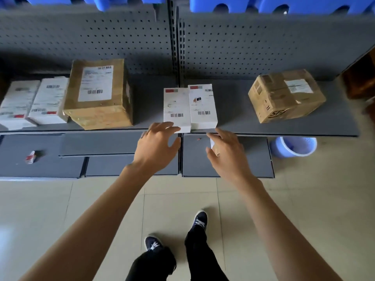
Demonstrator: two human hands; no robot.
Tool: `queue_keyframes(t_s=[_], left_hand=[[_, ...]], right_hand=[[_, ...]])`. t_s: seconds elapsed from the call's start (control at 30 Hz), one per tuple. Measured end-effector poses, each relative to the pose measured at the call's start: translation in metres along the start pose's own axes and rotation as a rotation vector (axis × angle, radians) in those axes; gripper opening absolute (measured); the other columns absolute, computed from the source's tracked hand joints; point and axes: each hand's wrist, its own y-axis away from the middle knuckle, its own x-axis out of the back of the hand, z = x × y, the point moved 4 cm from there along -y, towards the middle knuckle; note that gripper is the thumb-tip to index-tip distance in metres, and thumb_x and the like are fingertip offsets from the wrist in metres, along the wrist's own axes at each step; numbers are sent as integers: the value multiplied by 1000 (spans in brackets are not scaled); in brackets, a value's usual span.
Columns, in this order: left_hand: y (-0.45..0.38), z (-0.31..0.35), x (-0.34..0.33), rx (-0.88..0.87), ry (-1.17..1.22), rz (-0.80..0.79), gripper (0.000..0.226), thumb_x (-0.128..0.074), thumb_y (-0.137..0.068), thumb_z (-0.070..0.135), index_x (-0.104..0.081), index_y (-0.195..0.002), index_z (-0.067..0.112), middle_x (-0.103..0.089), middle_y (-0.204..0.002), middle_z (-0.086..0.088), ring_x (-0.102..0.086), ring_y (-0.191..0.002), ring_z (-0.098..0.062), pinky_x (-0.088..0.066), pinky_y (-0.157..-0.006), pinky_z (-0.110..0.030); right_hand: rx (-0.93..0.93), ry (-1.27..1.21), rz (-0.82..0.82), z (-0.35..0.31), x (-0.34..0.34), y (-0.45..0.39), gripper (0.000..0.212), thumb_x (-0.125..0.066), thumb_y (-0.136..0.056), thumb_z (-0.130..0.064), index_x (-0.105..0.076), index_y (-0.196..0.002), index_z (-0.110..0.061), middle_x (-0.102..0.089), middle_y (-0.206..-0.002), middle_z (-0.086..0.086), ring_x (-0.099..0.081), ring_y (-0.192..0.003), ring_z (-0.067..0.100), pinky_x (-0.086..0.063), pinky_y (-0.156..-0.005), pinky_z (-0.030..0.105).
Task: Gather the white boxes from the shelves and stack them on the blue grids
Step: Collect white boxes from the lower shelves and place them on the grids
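White cardboard boxes (189, 107) sit ungathered on the grey metal shelf (233, 120); left hand (157, 147) and right hand (227, 153), both spread, reach for them.

The blue grids (284, 5) along the top of the frame are cut off by the upper edge; only their lower parts show. The white boxes at the left (18, 102) are partly cut by the left edge, and their label text is blurred. The left hand (156, 147) covers the near lower corner of the left centre white box (176, 108). A small white object at the right hand (227, 153) is mostly hidden; its identity is indeterminate. The small item on the lower shelf (30, 157) is too small to identify.
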Motion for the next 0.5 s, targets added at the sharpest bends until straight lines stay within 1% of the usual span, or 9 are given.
queue_keyframes(t_s=[0.07,0.2,0.37,0.43,0.5], left_hand=[[-11,0,-20,-7,-24,-21,38,-60,-98,35,-64,-135,27,-54,-148,4,-42,-139,-21,-41,-111,-49],[-36,-9,-49,9,-85,-30,48,-57,-98,39,-53,-144,28,-43,-157,2,-31,-146,-23,-34,-115,-54],[-54,-23,-87,14,-112,-16,63,-57,-96,38,-34,-154,31,-28,-163,-2,-18,-152,-25,-23,-117,-57],[-57,-32,-100,0,-147,-32,62,-56,-95,38,-35,-153,32,-26,-164,-3,-15,-153,-26,-22,-118,-60],[-57,-39,-108,-37,-181,-40,58,-58,-94,38,-40,-150,33,-27,-164,-2,-16,-153,-26,-25,-115,-63]], right_hand=[[-12,40,-34,12,-8,-13,47,-61,-96,-27,-55,-141,-17,-45,-152,7,-38,-140,30,-45,-100,54],[-26,38,-71,24,-30,-45,53,-57,-98,-30,-45,-149,-20,-30,-162,4,-25,-148,30,-36,-109,55],[-54,14,-31,24,-58,-73,56,-60,-96,-27,-43,-149,-20,-30,-161,6,-23,-150,30,-38,-109,57],[-44,24,-27,25,-71,-78,58,-61,-95,-22,-42,-150,-20,-28,-163,7,-20,-151,31,-37,-109,55],[-28,59,-24,27,-83,-79,60,-61,-91,-15,-44,-149,-19,-27,-163,8,-21,-151,32,-40,-107,56]])
